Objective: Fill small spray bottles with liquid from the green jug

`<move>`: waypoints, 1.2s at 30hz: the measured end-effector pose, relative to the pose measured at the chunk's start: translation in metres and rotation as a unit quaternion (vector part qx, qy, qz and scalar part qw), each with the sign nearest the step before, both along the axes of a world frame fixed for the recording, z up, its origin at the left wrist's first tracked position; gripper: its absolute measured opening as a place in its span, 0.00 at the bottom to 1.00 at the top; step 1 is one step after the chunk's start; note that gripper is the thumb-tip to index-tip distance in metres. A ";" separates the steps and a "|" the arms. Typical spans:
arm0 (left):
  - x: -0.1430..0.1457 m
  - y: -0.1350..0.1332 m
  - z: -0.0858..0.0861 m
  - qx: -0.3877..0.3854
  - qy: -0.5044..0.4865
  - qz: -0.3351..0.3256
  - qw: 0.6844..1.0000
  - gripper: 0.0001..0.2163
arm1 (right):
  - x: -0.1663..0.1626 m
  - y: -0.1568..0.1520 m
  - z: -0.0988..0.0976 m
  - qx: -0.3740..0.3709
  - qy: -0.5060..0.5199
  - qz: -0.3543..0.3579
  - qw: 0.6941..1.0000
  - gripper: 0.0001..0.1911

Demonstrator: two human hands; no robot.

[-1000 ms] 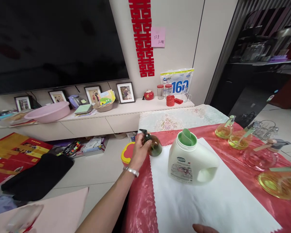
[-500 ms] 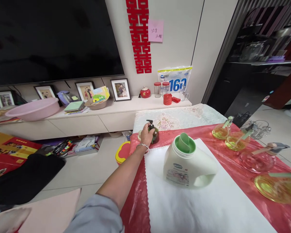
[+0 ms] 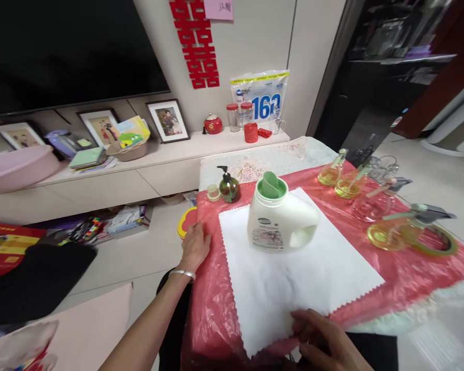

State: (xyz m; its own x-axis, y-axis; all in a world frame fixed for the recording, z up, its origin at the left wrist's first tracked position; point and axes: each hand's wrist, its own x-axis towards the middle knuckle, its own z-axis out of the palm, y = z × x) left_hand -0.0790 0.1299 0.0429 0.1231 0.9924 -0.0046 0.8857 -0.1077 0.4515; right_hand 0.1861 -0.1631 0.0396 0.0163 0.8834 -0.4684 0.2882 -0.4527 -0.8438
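Observation:
My left hand (image 3: 196, 246) rests near the left edge of the table, fingers loosely apart and holding nothing. My right hand (image 3: 327, 337) is at the front edge of a white cloth (image 3: 274, 288) with zigzag edges, its fingers bent but apart; whether it touches the cloth I cannot tell. A white detergent jug (image 3: 268, 226) with a green spout stands upright on the cloth, handle to the right. Beyond my left hand stand a dark green pump bottle (image 3: 229, 189) and, beside it, a small pale cap (image 3: 213, 194). Red plastic sheeting (image 3: 211, 299) lies under the cloth.
Along the right stand several clear bottles, one with yellow liquid (image 3: 382, 238) and one with pink (image 3: 371, 207), near a roll of tape (image 3: 444, 242). Behind is a low cabinet (image 3: 162, 178) with frames, jars and a large bag (image 3: 261, 98). A yellow-red stool (image 3: 185, 220) is at left.
My left hand has let go of the pump bottle and moved back toward me along the table's left edge. My right hand has come into view at the front. The view has shifted.

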 end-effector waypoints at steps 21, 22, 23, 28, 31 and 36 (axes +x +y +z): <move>0.049 -0.085 0.014 -0.114 0.183 -0.110 0.970 0.30 | 0.152 0.040 0.000 -0.037 -0.456 -0.184 0.870 0.18; 0.051 -0.086 0.015 -0.134 0.169 -0.107 0.971 0.31 | 0.152 0.040 -0.001 -0.043 -0.456 -0.171 0.872 0.17; 0.054 -0.087 0.015 -0.151 0.153 -0.105 0.971 0.30 | 0.153 0.039 -0.002 -0.048 -0.457 -0.162 0.873 0.16; 0.061 -0.085 0.017 -0.182 0.075 -0.103 0.975 0.26 | 0.163 0.032 -0.001 -0.082 -0.457 -0.134 0.875 0.19; 0.058 -0.079 0.017 -0.183 0.014 -0.091 0.979 0.25 | 0.168 0.028 -0.001 -0.098 -0.447 -0.120 0.881 0.20; 0.049 -0.079 0.013 -0.192 -0.119 -0.062 0.972 0.23 | 0.171 0.027 -0.005 -0.103 -0.430 -0.094 0.892 0.19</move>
State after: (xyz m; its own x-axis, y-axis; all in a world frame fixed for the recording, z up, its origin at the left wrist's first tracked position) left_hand -0.0299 0.0511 0.0557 0.2843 0.9003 -0.3295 0.7429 0.0104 0.6693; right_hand 0.3574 -0.1362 0.0350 0.5864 0.7243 -0.3627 0.6920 -0.6807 -0.2405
